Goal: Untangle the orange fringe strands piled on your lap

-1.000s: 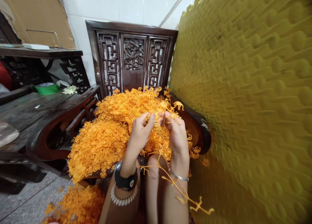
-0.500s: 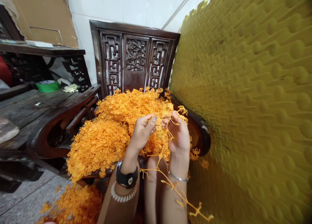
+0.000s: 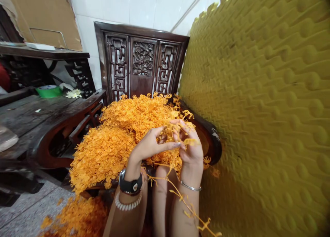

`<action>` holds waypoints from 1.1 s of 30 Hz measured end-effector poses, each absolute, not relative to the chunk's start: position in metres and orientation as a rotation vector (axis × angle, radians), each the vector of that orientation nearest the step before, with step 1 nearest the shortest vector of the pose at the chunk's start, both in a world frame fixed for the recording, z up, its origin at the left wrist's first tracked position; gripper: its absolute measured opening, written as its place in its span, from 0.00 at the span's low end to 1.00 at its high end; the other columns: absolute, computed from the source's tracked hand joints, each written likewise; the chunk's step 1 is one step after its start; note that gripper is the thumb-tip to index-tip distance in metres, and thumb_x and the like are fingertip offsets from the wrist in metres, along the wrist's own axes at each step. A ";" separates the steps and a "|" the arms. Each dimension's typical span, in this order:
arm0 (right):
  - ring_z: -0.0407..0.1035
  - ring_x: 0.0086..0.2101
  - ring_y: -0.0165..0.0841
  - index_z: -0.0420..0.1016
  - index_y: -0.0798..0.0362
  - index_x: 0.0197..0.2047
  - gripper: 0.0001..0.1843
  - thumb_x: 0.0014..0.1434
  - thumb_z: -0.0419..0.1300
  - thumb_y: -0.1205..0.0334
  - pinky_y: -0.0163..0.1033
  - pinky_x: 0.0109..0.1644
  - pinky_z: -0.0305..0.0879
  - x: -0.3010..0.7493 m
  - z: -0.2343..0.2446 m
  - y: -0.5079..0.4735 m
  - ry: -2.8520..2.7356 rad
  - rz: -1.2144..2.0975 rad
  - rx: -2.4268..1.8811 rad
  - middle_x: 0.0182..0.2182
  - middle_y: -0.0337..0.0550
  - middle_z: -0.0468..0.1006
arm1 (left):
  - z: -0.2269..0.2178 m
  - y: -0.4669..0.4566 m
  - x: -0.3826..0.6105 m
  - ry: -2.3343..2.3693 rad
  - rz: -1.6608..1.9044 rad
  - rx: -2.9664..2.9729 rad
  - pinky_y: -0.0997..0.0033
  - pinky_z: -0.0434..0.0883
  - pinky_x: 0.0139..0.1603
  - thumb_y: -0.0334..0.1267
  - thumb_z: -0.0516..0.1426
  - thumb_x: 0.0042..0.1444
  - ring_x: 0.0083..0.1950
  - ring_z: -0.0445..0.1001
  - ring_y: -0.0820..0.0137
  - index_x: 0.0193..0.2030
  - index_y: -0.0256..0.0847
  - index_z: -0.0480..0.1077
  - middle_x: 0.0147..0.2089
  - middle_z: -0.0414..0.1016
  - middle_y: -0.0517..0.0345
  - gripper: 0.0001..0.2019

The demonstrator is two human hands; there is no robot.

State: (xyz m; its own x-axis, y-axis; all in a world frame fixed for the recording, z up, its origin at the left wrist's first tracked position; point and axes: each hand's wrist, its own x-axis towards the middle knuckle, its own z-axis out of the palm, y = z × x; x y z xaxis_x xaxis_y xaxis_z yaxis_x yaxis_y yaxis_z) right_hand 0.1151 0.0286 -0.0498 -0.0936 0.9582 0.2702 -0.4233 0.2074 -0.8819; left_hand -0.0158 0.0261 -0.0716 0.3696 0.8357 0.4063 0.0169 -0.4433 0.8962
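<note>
A big heap of orange stringy flower-like strands point(image 3: 116, 140) covers the seat of a dark carved wooden chair point(image 3: 141, 58). Both hands work just above its near right part. My left hand point(image 3: 151, 146), with a black watch and a white bead bracelet on the wrist, pinches a small tangle of orange strands point(image 3: 171, 130). My right hand point(image 3: 190, 146), wearing a thin silver bangle, grips the same tangle from the right. A long orange strand point(image 3: 188, 207) trails from the hands down over my forearm.
A tall yellow bumpy foam sheet point(image 3: 263, 109) fills the right side, close to my right hand. More orange strands point(image 3: 74, 218) lie on the grey floor at lower left. A dark wooden bench point(image 3: 38, 120) with a green tape roll point(image 3: 48, 91) stands on the left.
My left hand has turned, its fingers now stretched rightward across to the right hand. The right hand shifted slightly down. The trailing strand slid lower.
</note>
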 end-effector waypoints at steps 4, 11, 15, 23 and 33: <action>0.43 0.12 0.19 0.75 0.53 0.36 0.14 0.53 0.55 0.53 0.29 0.13 0.38 0.122 -0.044 0.022 -1.125 1.254 -0.662 0.11 0.30 0.60 | -0.076 0.028 -0.010 0.644 1.286 1.601 0.75 0.62 0.28 0.43 0.57 0.49 0.25 0.61 0.77 0.23 0.36 0.65 0.23 0.63 0.62 0.12; 0.42 0.12 0.19 0.74 0.52 0.36 0.12 0.56 0.52 0.57 0.30 0.18 0.52 0.135 -0.040 0.019 -0.973 0.984 -0.696 0.14 0.28 0.58 | -0.085 0.036 -0.013 0.679 1.493 1.340 0.78 0.55 0.19 0.39 0.56 0.45 0.19 0.56 0.79 0.16 0.37 0.58 0.16 0.54 0.66 0.14; 0.42 0.11 0.19 0.72 0.50 0.38 0.12 0.59 0.50 0.56 0.28 0.19 0.52 0.153 -0.038 0.017 -0.808 0.971 -0.525 0.12 0.27 0.55 | -0.085 0.036 -0.030 0.719 1.584 1.316 0.79 0.56 0.20 0.38 0.56 0.46 0.19 0.54 0.79 0.17 0.38 0.56 0.18 0.51 0.67 0.14; 0.41 0.12 0.19 0.69 0.52 0.32 0.11 0.58 0.51 0.54 0.29 0.16 0.38 0.154 -0.038 0.015 -0.926 1.052 -0.573 0.13 0.28 0.55 | -0.079 0.027 -0.046 0.658 1.098 1.645 0.80 0.55 0.22 0.41 0.63 0.42 0.21 0.52 0.81 0.22 0.39 0.52 0.21 0.51 0.69 0.20; 0.52 0.17 0.22 0.71 0.53 0.29 0.11 0.54 0.56 0.54 0.31 0.19 0.44 0.115 -0.046 0.022 -1.283 0.828 -0.845 0.17 0.33 0.63 | -0.062 0.011 -0.031 0.605 1.359 1.221 0.82 0.50 0.12 0.49 0.48 0.57 0.14 0.46 0.82 0.24 0.38 0.61 0.18 0.51 0.67 0.17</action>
State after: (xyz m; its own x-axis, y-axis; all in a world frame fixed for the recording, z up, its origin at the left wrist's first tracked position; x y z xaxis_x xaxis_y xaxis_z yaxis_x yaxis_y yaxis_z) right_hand 0.1148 0.0224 -0.0459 0.1012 0.8850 0.4545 -0.0495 0.4608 -0.8861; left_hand -0.0314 0.0107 -0.0622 0.1955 0.9310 0.3082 -0.3940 -0.2132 0.8940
